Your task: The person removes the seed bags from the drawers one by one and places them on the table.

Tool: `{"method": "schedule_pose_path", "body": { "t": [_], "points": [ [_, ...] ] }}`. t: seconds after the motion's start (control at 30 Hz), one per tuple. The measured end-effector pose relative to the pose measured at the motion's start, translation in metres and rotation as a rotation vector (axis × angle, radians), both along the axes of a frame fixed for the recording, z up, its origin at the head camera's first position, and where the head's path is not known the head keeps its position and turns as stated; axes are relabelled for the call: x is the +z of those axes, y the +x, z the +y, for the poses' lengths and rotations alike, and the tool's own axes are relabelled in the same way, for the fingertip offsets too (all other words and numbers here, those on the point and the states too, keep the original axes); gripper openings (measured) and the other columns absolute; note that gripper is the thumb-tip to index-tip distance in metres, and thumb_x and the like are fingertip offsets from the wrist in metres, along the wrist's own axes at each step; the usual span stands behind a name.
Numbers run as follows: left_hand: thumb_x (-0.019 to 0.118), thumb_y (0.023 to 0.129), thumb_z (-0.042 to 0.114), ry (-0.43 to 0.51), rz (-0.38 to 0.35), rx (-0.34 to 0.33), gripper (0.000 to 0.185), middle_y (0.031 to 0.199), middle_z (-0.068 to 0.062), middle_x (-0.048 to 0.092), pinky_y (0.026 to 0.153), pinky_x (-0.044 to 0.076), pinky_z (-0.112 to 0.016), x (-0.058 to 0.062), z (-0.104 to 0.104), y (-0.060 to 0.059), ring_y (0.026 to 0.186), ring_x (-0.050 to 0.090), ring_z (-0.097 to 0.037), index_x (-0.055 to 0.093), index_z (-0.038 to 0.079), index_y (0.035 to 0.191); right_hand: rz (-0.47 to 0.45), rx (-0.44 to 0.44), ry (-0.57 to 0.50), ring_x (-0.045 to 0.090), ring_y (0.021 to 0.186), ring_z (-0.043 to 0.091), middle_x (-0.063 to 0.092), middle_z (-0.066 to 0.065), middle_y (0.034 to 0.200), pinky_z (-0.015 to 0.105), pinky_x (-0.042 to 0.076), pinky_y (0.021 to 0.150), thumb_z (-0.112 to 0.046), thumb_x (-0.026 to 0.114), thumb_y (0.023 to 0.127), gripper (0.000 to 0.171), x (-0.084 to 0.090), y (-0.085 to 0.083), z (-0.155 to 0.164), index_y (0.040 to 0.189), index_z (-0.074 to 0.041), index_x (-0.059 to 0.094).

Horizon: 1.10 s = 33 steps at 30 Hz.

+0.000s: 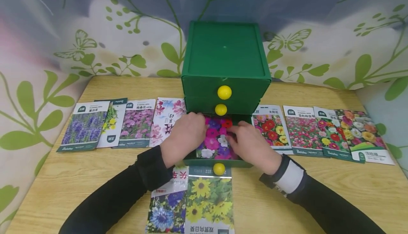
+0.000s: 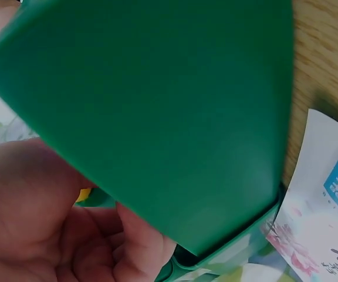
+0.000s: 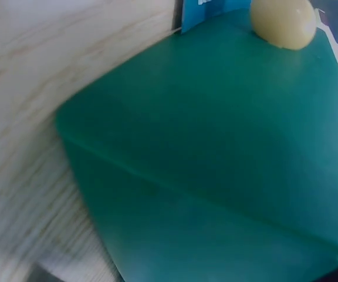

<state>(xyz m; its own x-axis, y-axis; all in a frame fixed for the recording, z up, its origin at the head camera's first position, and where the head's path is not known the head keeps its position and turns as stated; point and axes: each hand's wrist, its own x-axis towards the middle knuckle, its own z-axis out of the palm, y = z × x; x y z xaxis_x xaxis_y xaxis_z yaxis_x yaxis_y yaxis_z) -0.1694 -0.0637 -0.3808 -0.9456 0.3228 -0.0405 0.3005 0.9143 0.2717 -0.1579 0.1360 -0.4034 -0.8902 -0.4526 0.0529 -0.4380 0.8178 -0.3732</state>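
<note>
A green drawer cabinet [image 1: 224, 56] stands at the back with its bottom drawer [image 1: 197, 162] pulled out. In that drawer lies a seed packet [image 1: 211, 142] with pink, purple and white flowers. My left hand [image 1: 185, 136], fingers bent, holds the packet's left edge. At its right edge my right hand [image 1: 255, 147] pinches it with thumb and index finger. The left wrist view shows the bent left fingers [image 2: 139, 241] by the cabinet's green side wall. In the right wrist view the drawer front and its knob [image 3: 283, 22] show; the right fingers are mostly hidden.
Flower seed packets stand in a row left of the cabinet, lavender [image 1: 84, 124] outermost, and right of it, a rose-like one [image 1: 363, 131] outermost. In front lie a blue-flower packet [image 1: 167, 209] and a yellow-flower packet [image 1: 208, 202]. A patterned cloth [image 1: 121, 49] hangs behind.
</note>
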Motion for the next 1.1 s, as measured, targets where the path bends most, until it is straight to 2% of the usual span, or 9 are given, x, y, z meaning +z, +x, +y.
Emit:
{"method": "schedule_pose_path", "body": {
  "t": [0.17, 0.27, 0.5, 0.6, 0.73, 0.9, 0.97, 1.1],
  "points": [
    [0.066, 0.097, 0.019, 0.007, 0.051, 0.011, 0.022, 0.070, -0.009, 0.059, 0.053, 0.051, -0.032, 0.003, -0.004, -0.002, 0.062, 0.060, -0.023, 0.067, -0.001, 0.087, 0.034, -0.012, -0.093, 0.056, 0.073, 0.018, 0.064, 0.005, 0.084, 0.032, 0.048, 0.062, -0.017, 0.069, 0.094, 0.016, 0.003, -0.003, 0.005, 0.101, -0.004, 0.076],
    [0.065, 0.097, 0.018, 0.045, 0.067, 0.018, 0.021, 0.069, -0.008, 0.059, 0.055, 0.051, -0.033, 0.005, -0.008, -0.003, 0.062, 0.060, -0.023, 0.067, 0.001, 0.084, 0.016, -0.029, -0.159, 0.059, 0.073, 0.017, 0.065, 0.003, 0.084, 0.032, 0.048, 0.063, -0.016, 0.071, 0.093, 0.012, 0.004, -0.005, 0.009, 0.099, -0.006, 0.076],
    [0.071, 0.094, 0.022, 0.193, -0.014, 0.048, 0.016, 0.077, -0.002, 0.065, 0.065, 0.050, -0.032, 0.007, -0.018, -0.003, 0.067, 0.060, -0.017, 0.072, 0.006, 0.093, -0.125, -0.076, -0.323, 0.062, 0.069, 0.013, 0.067, -0.002, 0.083, 0.033, 0.049, 0.063, -0.019, 0.073, 0.092, 0.010, 0.007, -0.003, 0.020, 0.098, -0.011, 0.075],
    [0.074, 0.092, 0.025, 0.259, -0.050, 0.053, 0.018, 0.073, 0.001, 0.066, 0.062, 0.050, -0.031, 0.007, -0.021, 0.000, 0.064, 0.060, -0.014, 0.073, 0.007, 0.095, -0.195, -0.103, -0.371, 0.061, 0.067, 0.013, 0.065, -0.002, 0.080, 0.035, 0.048, 0.064, -0.020, 0.073, 0.092, 0.009, 0.007, -0.002, 0.026, 0.097, -0.012, 0.074],
    [0.075, 0.091, 0.026, 0.363, -0.090, 0.029, 0.017, 0.064, 0.006, 0.063, 0.055, 0.047, -0.029, 0.009, -0.024, 0.006, 0.055, 0.058, -0.010, 0.074, 0.009, 0.091, -0.278, -0.135, -0.410, 0.061, 0.066, 0.016, 0.063, 0.002, 0.083, 0.036, 0.049, 0.065, -0.020, 0.074, 0.091, 0.011, 0.010, 0.002, 0.034, 0.098, -0.011, 0.072],
    [0.074, 0.093, 0.022, 0.441, -0.127, -0.013, 0.012, 0.063, 0.009, 0.062, 0.056, 0.048, -0.029, 0.013, -0.024, 0.018, 0.053, 0.059, -0.007, 0.074, 0.011, 0.089, -0.353, -0.152, -0.427, 0.061, 0.066, 0.018, 0.063, 0.004, 0.084, 0.031, 0.046, 0.057, -0.021, 0.076, 0.090, 0.016, 0.020, 0.012, 0.042, 0.099, -0.009, 0.072],
    [0.074, 0.092, 0.022, 0.462, -0.131, -0.025, 0.011, 0.063, 0.009, 0.063, 0.057, 0.048, -0.029, 0.013, -0.022, 0.024, 0.053, 0.059, -0.007, 0.075, 0.012, 0.089, -0.391, -0.155, -0.437, 0.062, 0.067, 0.019, 0.065, 0.003, 0.083, 0.031, 0.048, 0.057, -0.023, 0.076, 0.090, 0.018, 0.023, 0.016, 0.046, 0.100, -0.008, 0.072],
    [0.075, 0.091, 0.023, 0.502, -0.149, -0.050, 0.010, 0.061, 0.011, 0.062, 0.054, 0.047, -0.029, 0.012, -0.018, 0.034, 0.052, 0.062, -0.010, 0.074, 0.013, 0.087, -0.458, -0.175, -0.443, 0.065, 0.075, 0.019, 0.067, 0.003, 0.086, 0.037, 0.054, 0.066, -0.025, 0.077, 0.089, 0.022, 0.026, 0.025, 0.055, 0.102, -0.008, 0.071]
  ]
}}
